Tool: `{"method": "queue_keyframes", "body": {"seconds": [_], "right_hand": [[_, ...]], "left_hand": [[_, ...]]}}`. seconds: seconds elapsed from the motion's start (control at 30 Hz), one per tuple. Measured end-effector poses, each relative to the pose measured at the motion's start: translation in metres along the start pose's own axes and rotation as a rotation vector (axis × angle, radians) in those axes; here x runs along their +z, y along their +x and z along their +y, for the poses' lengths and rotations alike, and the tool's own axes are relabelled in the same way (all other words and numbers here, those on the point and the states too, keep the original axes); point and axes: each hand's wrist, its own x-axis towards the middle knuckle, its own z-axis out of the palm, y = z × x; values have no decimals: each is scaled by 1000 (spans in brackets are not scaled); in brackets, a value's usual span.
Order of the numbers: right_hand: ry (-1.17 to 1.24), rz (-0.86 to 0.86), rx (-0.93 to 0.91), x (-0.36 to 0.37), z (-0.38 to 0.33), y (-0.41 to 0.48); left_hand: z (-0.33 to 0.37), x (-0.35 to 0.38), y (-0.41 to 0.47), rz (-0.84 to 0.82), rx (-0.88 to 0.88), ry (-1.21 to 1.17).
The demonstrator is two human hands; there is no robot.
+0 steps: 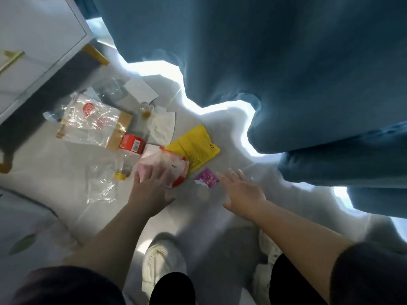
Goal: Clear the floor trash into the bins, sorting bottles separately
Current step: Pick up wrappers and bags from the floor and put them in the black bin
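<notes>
1. Well to the left of the yellow packet (193, 148), on the pale floor (209, 216): white cabinet (33, 51) with a gold handle.
2. Left of the packet: clear plastic bag (92, 122) with red print, flat over brown paper. Nearer the person, a crumpled clear wrapper (100, 183).
3. Just left of the packet: clear bottle (131, 148) with red label and yellow cap, on its side, cap end beside the wrapper.
4. Beyond the packet, to its left: small bottle (145, 111) holding amber liquid, a white sheet of paper (141, 89) behind it, and a crumpled tissue (161, 126) between that bottle and the packet.
5. Against the packet's left edge: crumpled white, pink and red bag (167, 166), with the left hand (152, 190) laid on top, thumb splayed. Fingers blurred, so gripping or merely resting cannot be told.
6. Just off the packet's near corner: small purple sachet (207, 178), flat on the floor.
7. Right of the packet, just beside the sachet: right hand (242, 192), fingers spread, palm down, holding nothing.
8. Right of and beyond the packet: blue curtain (286, 62), bright light under its hem.
</notes>
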Motion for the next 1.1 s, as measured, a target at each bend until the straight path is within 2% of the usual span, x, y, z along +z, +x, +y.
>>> {"method": "queue_keyframes", "body": {"seconds": [0.3, 0.47, 0.57, 0.8, 0.93, 1.1], "right_hand": [[190, 21, 50, 11, -31, 61], [146, 65, 67, 15, -44, 77], [158, 130, 77, 18, -50, 85], [84, 106, 28, 17, -52, 84], [140, 80, 29, 11, -49, 81], [213, 221, -49, -10, -37, 80]], "left_hand": [[-18, 0, 62, 111, 65, 39], [-20, 5, 70, 142, 73, 136], [-19, 13, 64, 198, 39, 79], [-24, 17, 57, 251, -58, 93], [-21, 21, 57, 171, -57, 29], [-18, 25, 49, 132, -5, 64]]}}
